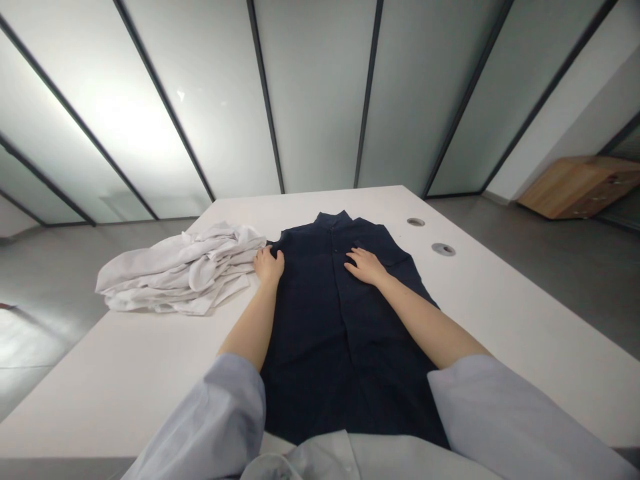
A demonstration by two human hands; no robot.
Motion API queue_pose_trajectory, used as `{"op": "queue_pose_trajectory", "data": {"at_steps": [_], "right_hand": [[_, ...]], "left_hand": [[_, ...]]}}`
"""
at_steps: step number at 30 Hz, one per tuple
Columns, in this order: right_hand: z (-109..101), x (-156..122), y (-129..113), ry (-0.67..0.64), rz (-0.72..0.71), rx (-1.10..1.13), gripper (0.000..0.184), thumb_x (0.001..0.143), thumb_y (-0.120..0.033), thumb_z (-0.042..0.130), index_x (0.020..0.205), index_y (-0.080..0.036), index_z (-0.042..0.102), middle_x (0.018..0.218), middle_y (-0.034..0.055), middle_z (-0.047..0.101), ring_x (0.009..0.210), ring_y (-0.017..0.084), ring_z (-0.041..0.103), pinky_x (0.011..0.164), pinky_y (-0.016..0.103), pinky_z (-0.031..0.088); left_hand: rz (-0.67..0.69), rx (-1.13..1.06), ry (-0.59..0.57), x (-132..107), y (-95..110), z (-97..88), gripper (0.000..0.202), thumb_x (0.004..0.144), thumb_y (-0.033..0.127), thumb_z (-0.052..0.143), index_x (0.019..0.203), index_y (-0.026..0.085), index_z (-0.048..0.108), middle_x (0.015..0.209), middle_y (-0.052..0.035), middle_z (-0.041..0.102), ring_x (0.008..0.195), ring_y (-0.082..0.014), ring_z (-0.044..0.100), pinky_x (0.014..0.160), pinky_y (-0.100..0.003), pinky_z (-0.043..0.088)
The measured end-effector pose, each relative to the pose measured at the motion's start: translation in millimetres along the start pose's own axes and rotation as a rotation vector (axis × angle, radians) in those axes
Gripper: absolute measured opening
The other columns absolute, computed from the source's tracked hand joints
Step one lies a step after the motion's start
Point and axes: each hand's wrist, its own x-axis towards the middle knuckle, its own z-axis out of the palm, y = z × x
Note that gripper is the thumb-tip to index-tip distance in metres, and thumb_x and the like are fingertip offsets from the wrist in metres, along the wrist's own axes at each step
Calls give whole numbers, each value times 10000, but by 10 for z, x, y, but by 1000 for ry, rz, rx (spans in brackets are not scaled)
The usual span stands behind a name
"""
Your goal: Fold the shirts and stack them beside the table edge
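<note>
A dark navy button-up shirt point(313, 320) lies front side up on the table, its collar at the far end and its hem towards me. My left hand point(269, 265) rests at the shirt's left edge below the shoulder, thumb and fingers apart, with dark cloth showing between them. Spread over the chest beside the button placket, my right hand point(367, 266) lies palm down with its fingers stretched out. Close by my left hand is a heap of crumpled white cloth point(185, 270), probably garments.
The white table point(500, 320) has two round cable holes point(443, 249) on its right side. Frosted glass panels point(315, 93) stand beyond its far edge. A wooden cabinet point(575, 187) is on the floor at the far right.
</note>
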Motion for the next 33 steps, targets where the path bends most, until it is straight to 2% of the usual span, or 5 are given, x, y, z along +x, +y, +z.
{"op": "queue_pose_trajectory", "data": {"at_steps": [7, 15, 23, 27, 33], "right_hand": [[7, 5, 12, -5, 3, 4, 541, 964, -473, 406, 1384, -154, 523, 1502, 142, 421, 1402, 297, 344, 1132, 449, 285], [-10, -2, -11, -6, 15, 0, 538, 958, -472, 414, 1379, -159, 532, 1500, 139, 424, 1396, 299, 355, 1126, 451, 297], [-4, 3, -6, -10, 12, 6, 540, 957, -478, 392, 1381, -173, 525, 1508, 135, 414, 1403, 299, 343, 1126, 465, 288], [-19, -3, -19, -26, 21, 9, 544, 958, -472, 393, 1390, -164, 515, 1515, 134, 403, 1411, 293, 328, 1133, 453, 274], [-25, -8, -20, -32, 16, 23, 546, 959, -473, 394, 1392, -161, 510, 1516, 138, 402, 1416, 288, 321, 1144, 445, 250]], "left_hand": [[-71, -7, -201, 79, -44, -21, 311, 915, 278, 422, 1113, 212, 652, 1058, -92, 722, 1032, -259, 653, 858, -360, 485], [17, 201, -186, -50, 36, 20, 756, 801, 443, 611, 1468, 177, 375, 1482, -196, 408, 1333, -367, 414, 1060, -482, 362], [85, 202, -278, -33, 6, 27, 411, 857, 403, 551, 1250, 308, 627, 1299, -116, 581, 1227, -347, 498, 999, -501, 413], [92, 111, -201, -13, -15, 47, 350, 820, 311, 581, 1157, 270, 668, 1190, -106, 626, 1161, -326, 542, 975, -481, 444], [-25, -208, 88, 139, -119, 71, 437, 824, 275, 526, 1235, 150, 608, 1219, -132, 592, 1189, -255, 550, 1082, -375, 401]]}}
